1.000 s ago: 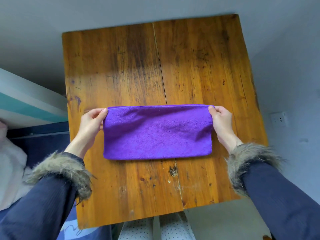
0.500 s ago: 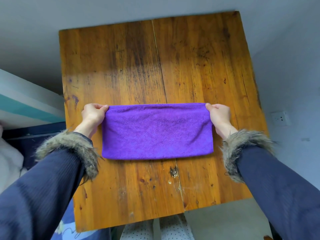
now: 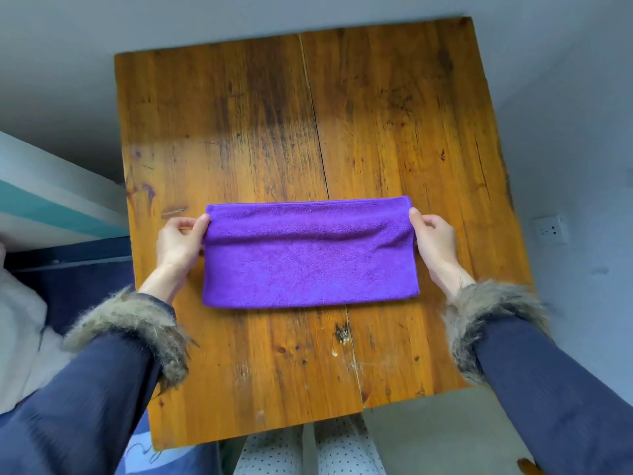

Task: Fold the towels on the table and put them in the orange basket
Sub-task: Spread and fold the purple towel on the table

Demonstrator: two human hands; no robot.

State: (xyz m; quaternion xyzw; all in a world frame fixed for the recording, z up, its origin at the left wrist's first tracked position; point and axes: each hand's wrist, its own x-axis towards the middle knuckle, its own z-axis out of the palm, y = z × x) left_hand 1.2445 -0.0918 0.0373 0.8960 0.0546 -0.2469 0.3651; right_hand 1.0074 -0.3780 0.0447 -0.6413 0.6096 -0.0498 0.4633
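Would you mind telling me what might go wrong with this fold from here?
The left hand and right hand pinch only the purple towel at its far corners, so the middle may sag and crease unevenly. The orange basket is not in view, so carrying the towel there may undo the fold.

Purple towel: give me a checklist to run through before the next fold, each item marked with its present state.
1. Left hand pinches the purple towel at its left end: ok.
2. Right hand pinches its right end: ok.
3. Near edge lies flat on the table: ok.
4. Far edges aligned: not ok, a ridge crosses the far part.
5. Orange basket in view: not ok.
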